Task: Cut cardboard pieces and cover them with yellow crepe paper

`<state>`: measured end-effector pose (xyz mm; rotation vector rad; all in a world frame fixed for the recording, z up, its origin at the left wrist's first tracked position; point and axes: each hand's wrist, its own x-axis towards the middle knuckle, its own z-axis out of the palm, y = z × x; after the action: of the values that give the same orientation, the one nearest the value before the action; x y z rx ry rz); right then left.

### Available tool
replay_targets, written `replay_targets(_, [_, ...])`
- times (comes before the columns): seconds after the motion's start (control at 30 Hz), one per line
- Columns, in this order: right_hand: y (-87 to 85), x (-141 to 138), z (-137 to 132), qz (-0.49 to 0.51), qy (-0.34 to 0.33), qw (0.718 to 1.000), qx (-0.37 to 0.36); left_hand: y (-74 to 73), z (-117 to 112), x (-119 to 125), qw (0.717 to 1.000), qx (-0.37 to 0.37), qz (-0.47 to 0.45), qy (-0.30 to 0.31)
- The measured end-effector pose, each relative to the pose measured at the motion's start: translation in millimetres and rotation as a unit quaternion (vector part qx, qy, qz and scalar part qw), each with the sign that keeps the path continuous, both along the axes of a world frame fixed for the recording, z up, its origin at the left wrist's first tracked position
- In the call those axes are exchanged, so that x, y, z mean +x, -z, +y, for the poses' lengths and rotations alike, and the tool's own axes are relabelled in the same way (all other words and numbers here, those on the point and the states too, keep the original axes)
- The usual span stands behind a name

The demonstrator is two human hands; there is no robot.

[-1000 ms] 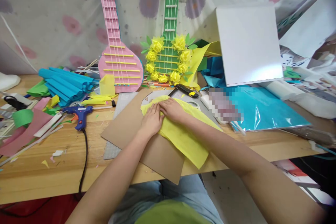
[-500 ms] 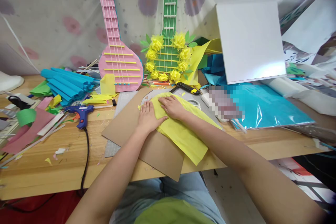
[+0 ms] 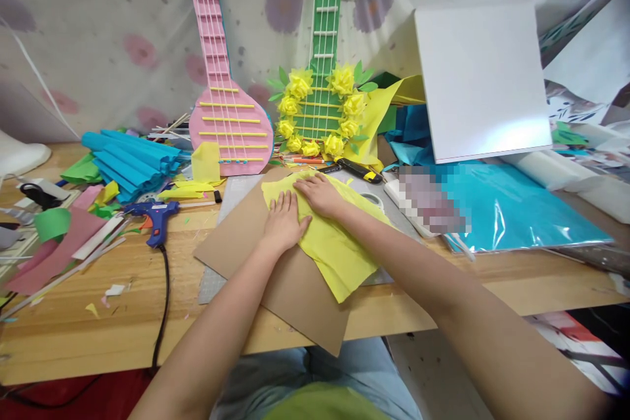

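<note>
A sheet of yellow crepe paper [image 3: 344, 269] lies wrinkled over a brown cardboard sheet [image 3: 236, 230] in front of me. My left hand [image 3: 285, 223] rests flat on the paper's left edge, fingers stretched out and pointing away. Beside it, my right hand [image 3: 317, 195] presses on the upper part of the paper, palm down with fingers extended. Neither hand grips anything. Under the cardboard, part of a grey cutting mat [image 3: 211, 285] shows. The paper hides whatever lies beneath its middle.
Behind stand a pink paper guitar [image 3: 229, 125] and a green one [image 3: 319, 105] with yellow flowers. A blue glue gun [image 3: 156, 216] lies left, near blue crepe paper [image 3: 132, 164]. A utility knife [image 3: 361, 170], white tape roll [image 3: 373, 200] and white board [image 3: 485, 79] are to the right.
The yellow paper has shifted left and its upper left corner now spreads further over the cardboard. Both hands stay flat on it. The whole view has moved slightly.
</note>
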<state>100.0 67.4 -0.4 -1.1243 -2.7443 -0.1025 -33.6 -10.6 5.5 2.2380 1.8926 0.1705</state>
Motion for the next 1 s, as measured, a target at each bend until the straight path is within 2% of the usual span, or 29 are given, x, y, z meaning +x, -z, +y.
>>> replay_targets(0.17, [2.8, 11, 3, 0.007, 0.067, 0.998, 0.015, 4.4, -7, -2, 1.000, -0.013, 0.023, -0.001])
replay_targets(0.33, [-2.5, 17, 2, 0.036, 0.075, 0.996, 0.020, -0.3, -8, -3, 0.999, -0.029, 0.033, -0.001])
replay_targets(0.43, [-9.3, 10, -6, 0.045, 0.083, 0.995, -0.025, 0.5, -8, -3, 0.999, -0.022, 0.030, -0.004])
replay_targets(0.6, [-17.0, -7, -13, 0.053, 0.152, 0.983, -0.084, 5.9, -8, -4, 1.000, -0.002, 0.027, 0.000])
replay_targets(0.73, [-20.0, -9, -9, 0.054, 0.187, 0.972, -0.133, 5.9, -6, -5, 1.000, 0.003, 0.010, -0.009])
replay_targets(0.87, [-23.3, -7, -6, 0.055, 0.214, 0.964, -0.150, 3.0, -4, -5, 0.999, 0.016, -0.029, -0.039])
replay_targets(1.0, [-24.6, -7, -7, 0.056, 0.214, 0.964, -0.146, 3.1, -3, -5, 0.998, 0.042, -0.028, -0.048])
